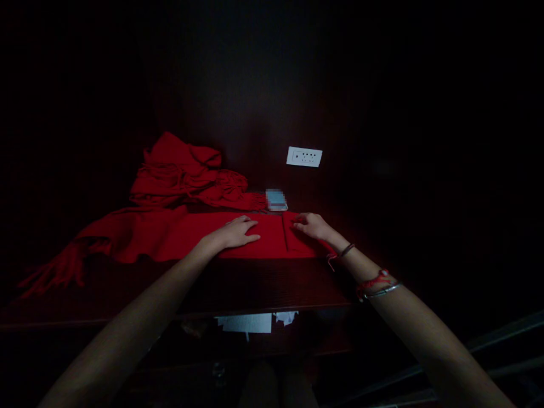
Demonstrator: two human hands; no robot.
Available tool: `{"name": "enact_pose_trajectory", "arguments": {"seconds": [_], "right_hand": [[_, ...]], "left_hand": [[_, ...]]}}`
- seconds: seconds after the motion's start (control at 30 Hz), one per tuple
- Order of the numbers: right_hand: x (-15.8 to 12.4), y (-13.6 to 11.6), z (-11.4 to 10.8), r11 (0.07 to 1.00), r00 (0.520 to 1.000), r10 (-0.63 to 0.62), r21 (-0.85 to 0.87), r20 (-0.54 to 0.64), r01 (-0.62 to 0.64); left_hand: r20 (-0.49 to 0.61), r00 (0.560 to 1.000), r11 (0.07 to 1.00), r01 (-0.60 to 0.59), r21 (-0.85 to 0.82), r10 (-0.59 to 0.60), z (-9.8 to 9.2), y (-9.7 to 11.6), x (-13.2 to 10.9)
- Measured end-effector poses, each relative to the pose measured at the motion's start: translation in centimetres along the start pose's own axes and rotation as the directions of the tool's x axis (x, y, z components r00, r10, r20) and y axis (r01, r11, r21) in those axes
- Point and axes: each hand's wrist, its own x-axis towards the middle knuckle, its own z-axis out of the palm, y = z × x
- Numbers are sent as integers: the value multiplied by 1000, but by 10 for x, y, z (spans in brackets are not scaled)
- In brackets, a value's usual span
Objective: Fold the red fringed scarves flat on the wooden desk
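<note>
A long red scarf (161,232) lies spread flat across a dark wooden table (255,286), its fringe trailing off to the left. My left hand (236,232) rests flat on the scarf, fingers stretched out. My right hand (310,225) lies on the scarf's right end, its fingers bent and pressing on the cloth near a fold line. Bracelets circle my right wrist and forearm. A second bunched red scarf (182,170) is heaped behind the flat one.
A small pale blue object (276,200) sits at the back of the table past the scarf. A white wall socket (304,156) is on the dark panel behind. White papers (249,323) show under the table's front edge. The room is very dark.
</note>
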Motion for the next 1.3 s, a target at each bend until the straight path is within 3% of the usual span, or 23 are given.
{"name": "enact_pose_trajectory", "arguments": {"seconds": [0.1, 0.17, 0.27, 0.5, 0.63, 0.77, 0.87, 1.03, 1.17, 1.3], "right_hand": [[-17, -5, 3, 940, 939, -342, -1, -26, 342], [-26, -16, 9, 863, 863, -505, 2, 15, 505], [-32, -29, 21, 773, 777, -626, -73, 74, 630], [-35, -30, 29, 674, 730, -666, -296, 153, 677], [-38, -34, 29, 674, 755, -641, -368, 142, 641], [-42, -35, 24, 739, 802, -597, -368, 30, 564], [-49, -32, 22, 738, 783, -622, -335, -2, 586], [-61, -29, 33, 656, 719, -688, -340, 97, 674], [-66, -25, 37, 668, 715, -696, -308, 66, 678], [-69, -22, 38, 688, 722, -691, -278, 34, 671]], "left_hand": [[-1, 945, 945, -326, 5, 326, -2, -2, -18], [12, 915, 914, -404, 44, 404, -3, 0, -27], [-3, 908, 904, -417, 93, 420, -6, 2, -36], [-11, 948, 907, -300, 297, 317, -9, -11, -43], [-71, 943, 893, -282, 350, 326, -10, -17, -39], [-185, 923, 888, -247, 388, 338, -18, -12, -44], [-169, 911, 873, -287, 394, 376, -14, -6, -55], [-103, 908, 891, -369, 265, 407, 3, -5, -73], [-104, 913, 918, -388, 79, 394, 6, -13, -80], [-96, 908, 912, -410, 0, 408, 9, -22, -80]]}}
